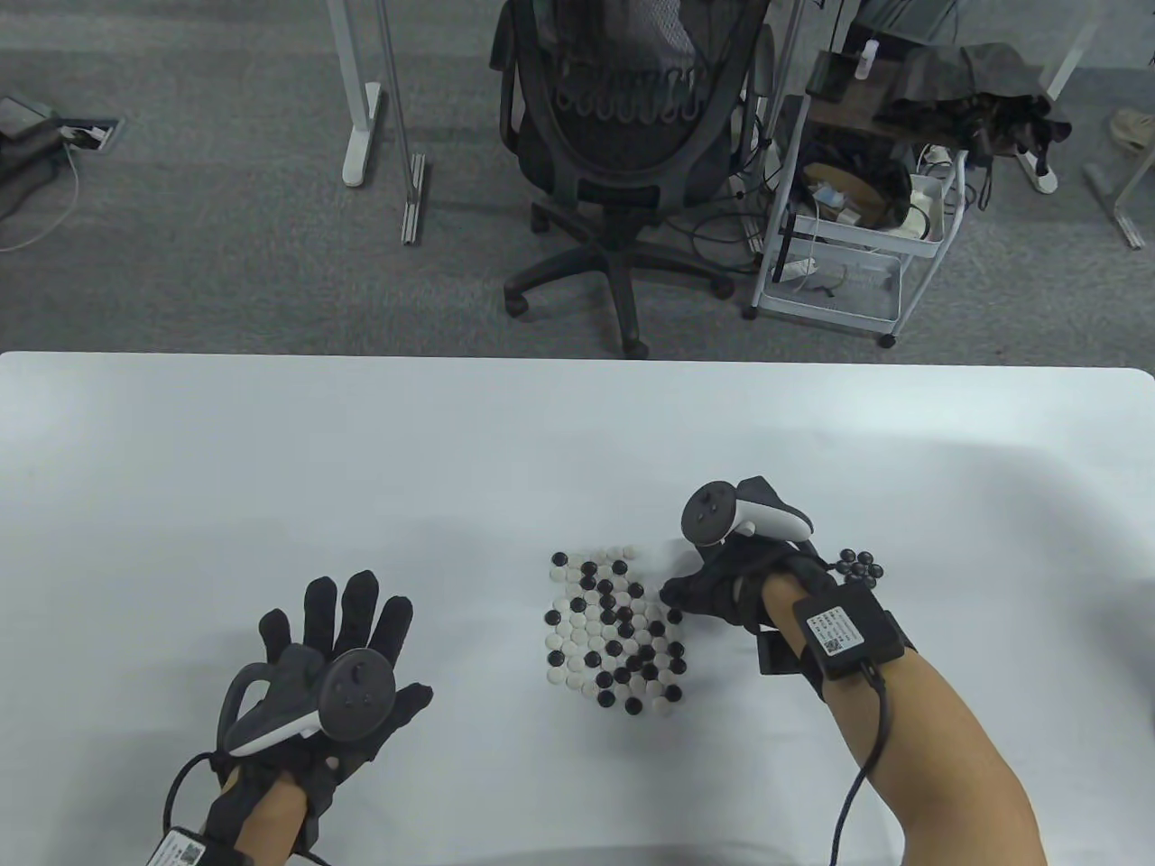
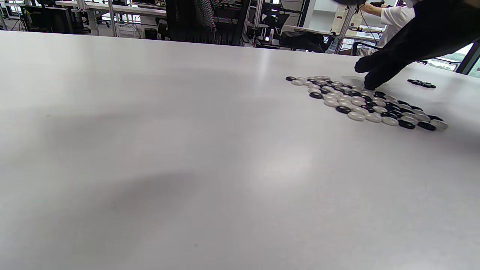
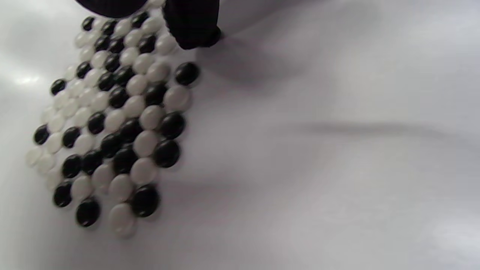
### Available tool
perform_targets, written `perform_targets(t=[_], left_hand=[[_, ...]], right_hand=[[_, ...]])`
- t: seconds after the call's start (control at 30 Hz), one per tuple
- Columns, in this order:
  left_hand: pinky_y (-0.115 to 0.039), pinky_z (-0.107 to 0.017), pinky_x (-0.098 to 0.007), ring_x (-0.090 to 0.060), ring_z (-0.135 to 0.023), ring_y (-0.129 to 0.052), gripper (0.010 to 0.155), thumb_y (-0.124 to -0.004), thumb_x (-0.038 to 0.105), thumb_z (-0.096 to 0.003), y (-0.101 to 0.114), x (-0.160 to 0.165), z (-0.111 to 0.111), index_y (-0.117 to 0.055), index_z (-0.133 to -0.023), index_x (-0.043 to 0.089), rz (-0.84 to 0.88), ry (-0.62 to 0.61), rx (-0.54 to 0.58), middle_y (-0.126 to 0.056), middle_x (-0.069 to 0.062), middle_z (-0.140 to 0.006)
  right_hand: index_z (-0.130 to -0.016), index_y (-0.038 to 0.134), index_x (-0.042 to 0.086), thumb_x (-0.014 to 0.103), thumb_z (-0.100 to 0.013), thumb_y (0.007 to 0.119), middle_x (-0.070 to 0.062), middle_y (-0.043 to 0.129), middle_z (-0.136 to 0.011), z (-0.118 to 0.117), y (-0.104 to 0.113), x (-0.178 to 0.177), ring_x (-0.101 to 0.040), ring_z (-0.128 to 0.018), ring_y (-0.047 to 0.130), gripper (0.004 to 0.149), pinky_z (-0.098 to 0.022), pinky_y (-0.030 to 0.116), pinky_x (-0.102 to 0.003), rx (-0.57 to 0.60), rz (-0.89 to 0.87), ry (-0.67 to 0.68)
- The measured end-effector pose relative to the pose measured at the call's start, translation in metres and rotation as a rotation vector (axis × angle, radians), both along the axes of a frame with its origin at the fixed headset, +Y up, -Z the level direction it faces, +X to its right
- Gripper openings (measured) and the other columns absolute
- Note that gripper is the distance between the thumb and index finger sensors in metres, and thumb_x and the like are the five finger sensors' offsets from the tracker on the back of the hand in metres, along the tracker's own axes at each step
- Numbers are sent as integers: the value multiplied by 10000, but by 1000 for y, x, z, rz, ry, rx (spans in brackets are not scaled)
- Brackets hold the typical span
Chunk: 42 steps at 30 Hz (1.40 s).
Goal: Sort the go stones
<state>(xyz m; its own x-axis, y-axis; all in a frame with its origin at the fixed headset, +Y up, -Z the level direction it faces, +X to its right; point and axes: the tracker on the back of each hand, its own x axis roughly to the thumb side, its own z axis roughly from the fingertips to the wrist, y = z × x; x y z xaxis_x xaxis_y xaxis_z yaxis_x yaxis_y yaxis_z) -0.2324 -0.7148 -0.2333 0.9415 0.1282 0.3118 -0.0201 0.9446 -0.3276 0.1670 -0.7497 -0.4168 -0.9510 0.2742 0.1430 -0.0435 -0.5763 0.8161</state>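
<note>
Smooth white table (image 1: 271, 451), glossy round stones (image 1: 614, 631).

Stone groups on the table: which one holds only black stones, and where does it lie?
The small cluster of black stones beside the right hand, on its outer side. The big patch between the hands mixes black and white.

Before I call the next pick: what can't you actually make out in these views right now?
- Whether the right hand pinches a stone: table view, glove and tracker cover the fingertips; right wrist view, top edge cuts the fingers off.
- Count of the sorted black stones: table view, wrist strap overlaps them; left wrist view, too small.
- Left hand: absent from its own wrist view.
- Mixed pile edges: blurred in right wrist view.
</note>
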Motion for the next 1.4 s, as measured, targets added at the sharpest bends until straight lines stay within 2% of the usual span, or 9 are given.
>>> perform_targets(t=[0.23, 0.4, 0.6, 0.87, 1.03, 1.13, 1.27, 1.4], left_hand=[[-11, -554, -859, -618, -954, 125, 805, -426, 562, -623, -2, 1, 0, -71, -1187, 111, -10, -2, -10, 133, -318, -1162], [-12, -555, -858, -618, -954, 125, 805, -426, 562, -622, -1, 0, 0, -71, -1187, 112, -8, 5, -6, 134, -318, -1162], [-11, -554, -859, -619, -955, 127, 806, -426, 563, -622, -1, -1, -1, -71, -1188, 112, -5, 10, -8, 134, -318, -1162], [-13, -554, -859, -618, -955, 125, 804, -426, 562, -622, -1, 0, -1, -72, -1187, 113, -10, 7, -13, 134, -318, -1162], [-12, -554, -859, -619, -954, 125, 805, -427, 562, -622, -1, 0, -1, -74, -1187, 111, -8, 8, -15, 133, -319, -1162], [-12, -554, -859, -619, -954, 125, 805, -427, 562, -622, -1, 0, -1, -73, -1187, 112, -9, 6, -13, 133, -319, -1162], [-12, -554, -859, -618, -955, 124, 805, -426, 562, -622, -1, 0, -1, -72, -1187, 112, -14, 6, -18, 133, -316, -1162], [-11, -553, -859, -620, -954, 126, 806, -427, 562, -623, -1, 1, -1, -71, -1187, 110, -17, 3, -17, 134, -321, -1161]], right_hand=[[-1094, 597, 218, 542, -532, 526, -253, -2, -1108, -24, 3, 64, -555, -891, -123, 653, -549, 46, -832, 17, 66, -260], [-1095, 596, 203, 547, -531, 516, -259, -5, -1106, -29, 4, 102, -561, -890, -120, 665, -550, 55, -832, 47, 111, -401], [-1096, 582, 207, 549, -531, 510, -265, -7, -1103, -27, 3, 127, -563, -889, -115, 665, -549, 62, -832, 68, 119, -465], [-1094, 592, 197, 550, -531, 507, -266, -1, -1104, -26, 3, 138, -564, -890, -112, 671, -549, 65, -832, 69, 127, -494], [-1100, 587, 190, 547, -529, 510, -266, -11, -1101, -25, 10, 135, -564, -886, -120, 678, -545, 57, -832, 78, 112, -489], [-1100, 603, 187, 542, -529, 520, -264, -6, -1106, -25, 20, 118, -560, -891, -120, 677, -548, 50, -831, 93, 63, -428], [-1082, 661, 184, 537, -535, 533, -258, 11, -1113, -14, 28, 77, -557, -895, -117, 663, -551, 52, -831, 24, -6, -230], [-1084, 654, 202, 538, -535, 532, -253, 6, -1111, 2, 25, 31, -554, -890, -123, 655, -551, 53, -830, 2, -33, -54]])
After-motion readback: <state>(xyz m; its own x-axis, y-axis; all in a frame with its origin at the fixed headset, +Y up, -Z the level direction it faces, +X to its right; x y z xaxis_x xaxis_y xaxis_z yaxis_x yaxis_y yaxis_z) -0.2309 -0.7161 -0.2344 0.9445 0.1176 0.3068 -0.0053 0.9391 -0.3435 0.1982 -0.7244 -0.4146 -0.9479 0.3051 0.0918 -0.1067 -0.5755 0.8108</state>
